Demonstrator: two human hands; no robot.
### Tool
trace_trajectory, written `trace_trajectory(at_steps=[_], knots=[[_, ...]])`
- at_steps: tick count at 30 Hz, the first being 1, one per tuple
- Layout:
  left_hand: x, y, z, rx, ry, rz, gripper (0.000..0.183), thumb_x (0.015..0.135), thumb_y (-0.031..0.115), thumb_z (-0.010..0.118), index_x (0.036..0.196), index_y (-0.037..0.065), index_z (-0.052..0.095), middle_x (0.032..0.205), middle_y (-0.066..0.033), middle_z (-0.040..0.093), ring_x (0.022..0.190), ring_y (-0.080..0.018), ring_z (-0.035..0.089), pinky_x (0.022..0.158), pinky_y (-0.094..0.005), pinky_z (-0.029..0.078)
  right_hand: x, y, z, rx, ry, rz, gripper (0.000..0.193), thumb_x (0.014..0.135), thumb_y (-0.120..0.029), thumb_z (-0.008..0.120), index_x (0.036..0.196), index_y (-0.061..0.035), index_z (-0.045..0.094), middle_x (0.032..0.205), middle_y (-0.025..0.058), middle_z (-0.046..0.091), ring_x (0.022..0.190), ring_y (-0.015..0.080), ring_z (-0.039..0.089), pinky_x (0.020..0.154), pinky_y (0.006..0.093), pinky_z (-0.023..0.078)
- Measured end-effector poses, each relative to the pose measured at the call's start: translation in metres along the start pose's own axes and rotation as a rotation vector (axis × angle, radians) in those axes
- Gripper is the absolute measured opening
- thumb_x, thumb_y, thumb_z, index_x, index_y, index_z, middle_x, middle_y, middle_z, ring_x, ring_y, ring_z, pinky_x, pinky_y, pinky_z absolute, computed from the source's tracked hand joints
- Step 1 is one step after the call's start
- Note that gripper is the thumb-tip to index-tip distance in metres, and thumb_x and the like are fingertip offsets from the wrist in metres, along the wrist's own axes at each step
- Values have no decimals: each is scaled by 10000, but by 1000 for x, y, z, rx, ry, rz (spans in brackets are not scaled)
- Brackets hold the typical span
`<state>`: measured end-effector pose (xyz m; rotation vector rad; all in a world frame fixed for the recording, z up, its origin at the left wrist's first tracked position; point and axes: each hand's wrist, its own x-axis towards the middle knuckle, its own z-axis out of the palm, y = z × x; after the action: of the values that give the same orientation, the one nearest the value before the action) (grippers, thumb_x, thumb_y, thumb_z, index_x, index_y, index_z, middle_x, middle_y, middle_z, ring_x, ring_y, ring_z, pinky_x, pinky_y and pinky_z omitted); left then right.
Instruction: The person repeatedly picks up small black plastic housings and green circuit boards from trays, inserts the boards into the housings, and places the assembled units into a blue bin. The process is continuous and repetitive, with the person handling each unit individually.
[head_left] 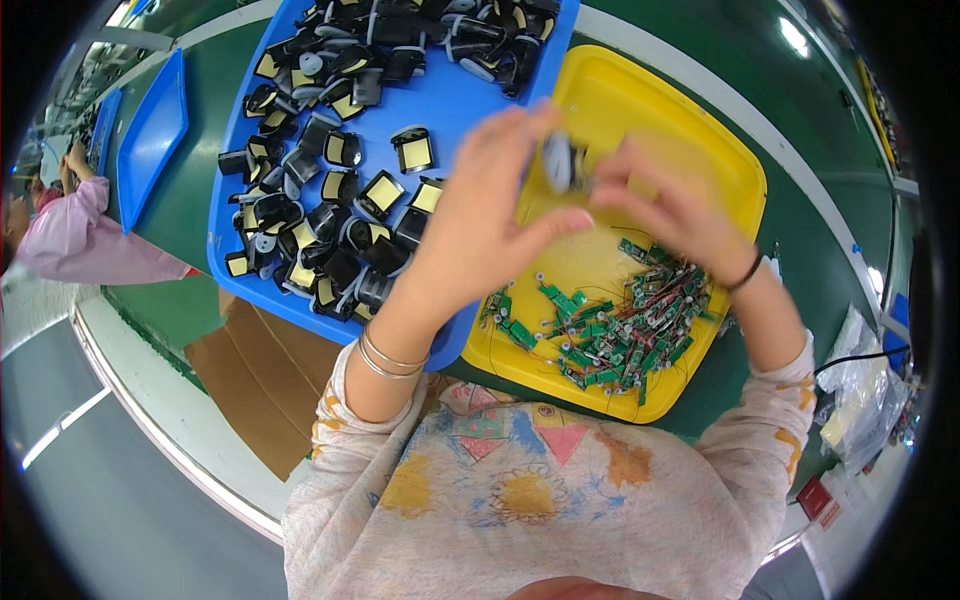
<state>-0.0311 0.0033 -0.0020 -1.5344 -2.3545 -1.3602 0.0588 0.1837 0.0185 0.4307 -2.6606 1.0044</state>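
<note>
Plastic housing (561, 165), black and grey, hangs above the yellow tray (622, 82) of green circuit boards (640, 330). Fingertips of the right hand (668, 185) pinch its edge; the left hand (488, 195) spreads wide beside it, though blur means I can't tell whether it touches. Similar housings (275, 212) crowd the blue tray (455, 112).

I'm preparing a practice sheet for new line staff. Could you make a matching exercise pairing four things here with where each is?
Things:
1. Green circuit boards
2. Loose black casings
3. Metal bangles
4. Thin dark wristband

Places:
A. Around the left wrist
B. In the yellow tray
C. Around the right wrist
D. In the blue tray

Pairs: 1-B, 2-D, 3-A, 4-C.
</note>
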Motion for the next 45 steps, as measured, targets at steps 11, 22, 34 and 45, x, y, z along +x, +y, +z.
trace_trajectory(at_steps=[11,22,34,45], knots=[[-11,-37,-20,778,-148,-467,313,789,373,570,941,100,579,768,-82,604,687,-252,589,619,-392,427,19,170,-68,-480,253,699,186,672,-158,661,794,-32,599,769,117,592,766,297,559,685,354,449],[-2,2,-14,-166,354,-266,232,699,110,711,816,39,524,737,-40,581,571,-86,511,497,-189,408,-24,-48,53,-453,-177,199,248,664,-263,638,756,-45,565,761,67,528,809,223,486,657,326,389],[-15,19,-8,-816,15,-527,259,762,4,625,1003,-30,538,874,-45,583,796,-101,568,688,-209,479,-26,-66,25,769,312,560,174,907,-145,427,912,-3,528,715,45,596,640,113,556,600,229,429],[-16,33,0,-1033,-228,-508,279,782,-4,588,1049,-38,515,1059,-110,552,968,-156,550,832,-280,460,-32,-59,40,959,514,420,148,877,-87,489,1007,-25,456,767,7,537,618,70,468,576,180,380]])
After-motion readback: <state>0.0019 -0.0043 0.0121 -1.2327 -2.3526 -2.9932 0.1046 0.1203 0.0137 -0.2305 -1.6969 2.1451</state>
